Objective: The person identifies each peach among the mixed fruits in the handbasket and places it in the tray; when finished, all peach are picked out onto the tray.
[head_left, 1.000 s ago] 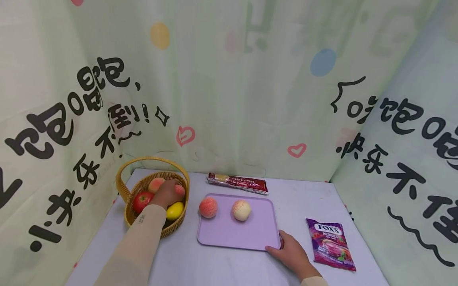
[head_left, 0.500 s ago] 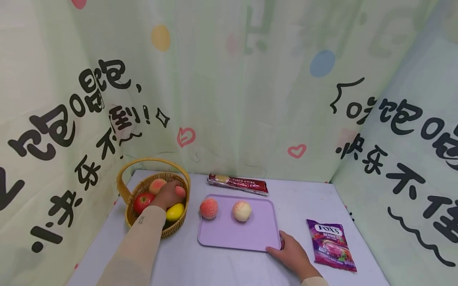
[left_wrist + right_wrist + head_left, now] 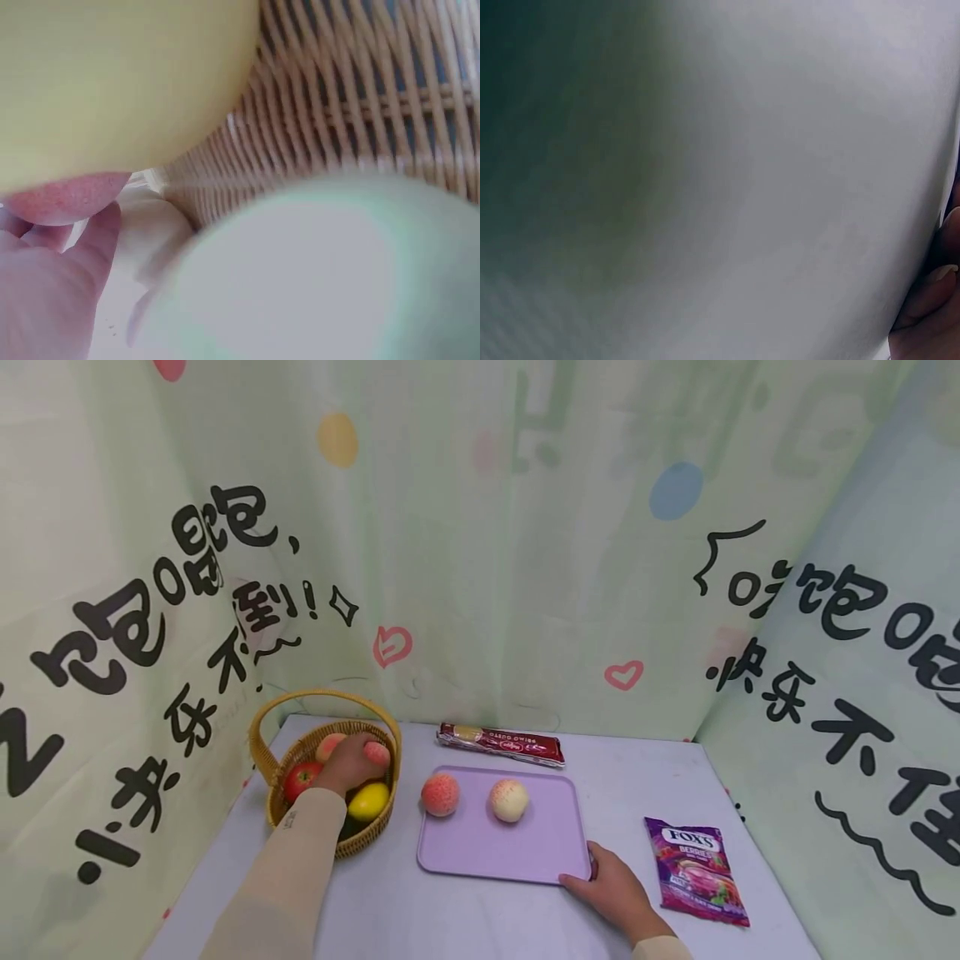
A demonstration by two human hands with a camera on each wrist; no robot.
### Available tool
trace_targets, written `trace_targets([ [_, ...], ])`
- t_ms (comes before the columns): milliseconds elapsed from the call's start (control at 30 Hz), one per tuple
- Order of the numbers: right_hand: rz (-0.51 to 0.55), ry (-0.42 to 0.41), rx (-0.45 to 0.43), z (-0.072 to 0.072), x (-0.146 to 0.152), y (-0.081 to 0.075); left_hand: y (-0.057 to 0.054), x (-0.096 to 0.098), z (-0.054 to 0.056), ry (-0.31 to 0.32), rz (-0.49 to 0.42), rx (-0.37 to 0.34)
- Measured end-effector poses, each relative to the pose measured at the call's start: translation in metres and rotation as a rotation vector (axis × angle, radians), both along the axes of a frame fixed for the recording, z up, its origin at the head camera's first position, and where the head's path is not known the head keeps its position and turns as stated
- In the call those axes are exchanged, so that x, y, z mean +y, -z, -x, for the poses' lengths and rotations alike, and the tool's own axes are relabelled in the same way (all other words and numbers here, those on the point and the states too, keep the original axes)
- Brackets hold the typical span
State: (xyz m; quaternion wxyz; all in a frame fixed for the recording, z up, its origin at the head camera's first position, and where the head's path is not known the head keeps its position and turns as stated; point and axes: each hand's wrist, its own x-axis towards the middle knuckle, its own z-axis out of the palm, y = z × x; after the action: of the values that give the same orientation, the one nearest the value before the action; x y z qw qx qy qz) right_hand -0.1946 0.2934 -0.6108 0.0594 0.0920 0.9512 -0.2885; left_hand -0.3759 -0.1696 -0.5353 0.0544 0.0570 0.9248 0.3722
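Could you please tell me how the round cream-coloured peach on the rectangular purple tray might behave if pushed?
The round cream-coloured peach would probably roll, being nearly spherical on the flat, rectangular purple tray. The low rim might stop a gentle roll. The peach's matte-looking skin suggests little slipperiness.

Purple FOX'S bag [image 3: 697, 872] on table [image 3: 450, 922], right; red packet [image 3: 501, 746] near printed curtain [image 3: 465, 552]

Purple pkt [image 3: 697, 871]: "FOX'S BERRIES"; red pkt [image 3: 501, 745]: "PRIMO GUSTO", upside-dn; curtain [image 3: 510, 568], L & R: "快乐不".
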Motion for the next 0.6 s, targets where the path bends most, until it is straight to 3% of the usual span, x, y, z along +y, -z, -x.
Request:
trace_targets([
  [600,-0.001,-0.005,-0.017,-0.001,-0.003,-0.006,-0.022,-0.006,-0.005,0.020,-0.022,0.096],
])
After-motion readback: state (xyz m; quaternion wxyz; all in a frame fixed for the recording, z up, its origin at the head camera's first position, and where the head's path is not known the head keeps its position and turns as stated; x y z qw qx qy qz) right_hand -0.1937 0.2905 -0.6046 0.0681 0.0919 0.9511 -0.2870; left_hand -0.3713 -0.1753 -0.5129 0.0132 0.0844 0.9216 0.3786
